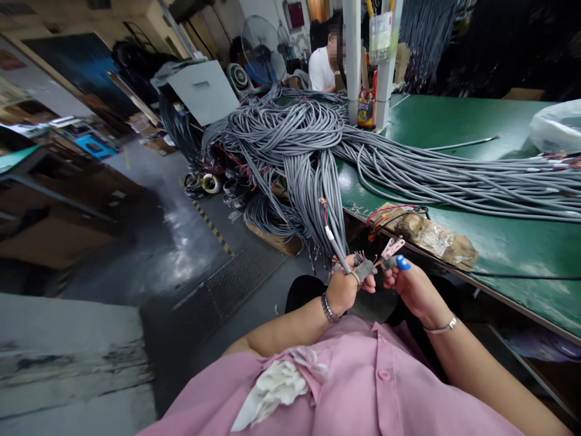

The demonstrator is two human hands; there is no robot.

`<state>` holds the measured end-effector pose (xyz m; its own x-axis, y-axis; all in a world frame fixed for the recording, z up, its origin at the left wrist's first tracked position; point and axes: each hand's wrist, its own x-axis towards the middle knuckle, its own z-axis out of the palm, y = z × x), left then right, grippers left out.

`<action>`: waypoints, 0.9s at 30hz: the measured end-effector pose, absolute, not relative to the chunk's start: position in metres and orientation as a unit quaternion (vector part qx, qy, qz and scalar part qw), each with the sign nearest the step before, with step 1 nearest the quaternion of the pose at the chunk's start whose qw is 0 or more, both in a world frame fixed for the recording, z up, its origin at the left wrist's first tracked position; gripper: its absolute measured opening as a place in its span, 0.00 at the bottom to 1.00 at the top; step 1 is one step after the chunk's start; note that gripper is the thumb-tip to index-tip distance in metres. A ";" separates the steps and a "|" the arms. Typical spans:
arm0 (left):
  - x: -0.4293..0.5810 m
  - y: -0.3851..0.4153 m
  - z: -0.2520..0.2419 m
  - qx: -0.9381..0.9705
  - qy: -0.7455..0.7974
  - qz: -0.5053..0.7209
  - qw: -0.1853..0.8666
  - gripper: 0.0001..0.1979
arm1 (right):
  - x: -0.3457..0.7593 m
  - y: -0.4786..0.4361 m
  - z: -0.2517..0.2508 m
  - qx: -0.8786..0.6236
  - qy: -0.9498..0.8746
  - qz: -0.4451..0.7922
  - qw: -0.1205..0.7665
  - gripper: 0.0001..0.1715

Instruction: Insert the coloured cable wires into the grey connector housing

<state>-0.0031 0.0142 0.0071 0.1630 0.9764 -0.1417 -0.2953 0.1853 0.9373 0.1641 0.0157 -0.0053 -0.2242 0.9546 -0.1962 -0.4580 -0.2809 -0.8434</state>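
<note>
In front of my body my left hand (344, 289) is closed around a grey cable (336, 245). Its upper end rises past the fist, with a white band and short coloured wires (324, 209). More thin coloured wires fan out at the fingers, and the thumb wears a grey covering. Close beside it on the right, my right hand (411, 284) is pinched on thin wire ends between the hands. A blue covering sits on one of its digits and a grey one on another. Just beyond the right fingertips is a pink clip (393, 247) at the table edge.
A large heap of grey cables (290, 130) hangs over the green table (458, 118) and stretches right. A taped wooden block (431, 233) lies along the front edge. Behind are a white post (385, 72), a fan (263, 48) and a seated person (321, 68).
</note>
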 end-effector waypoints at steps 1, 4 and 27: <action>-0.002 0.015 0.010 0.400 0.411 0.496 0.652 0.18 | 0.165 0.020 -0.004 -0.370 -0.306 0.718 0.504 0.24; 0.002 0.016 0.018 0.399 0.392 0.495 0.665 0.17 | 0.164 0.036 0.003 -0.360 -0.274 0.732 0.510 0.30; 0.001 0.013 0.019 0.441 0.436 0.446 0.646 0.20 | 0.169 0.040 -0.001 -0.326 -0.252 0.775 0.480 0.32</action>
<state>0.0014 0.0130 0.0189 0.2223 0.9602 -0.1689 -0.1921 0.2130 0.9580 0.1689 0.0401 -0.0010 -0.3274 0.9075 -0.2630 -0.5800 -0.4128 -0.7023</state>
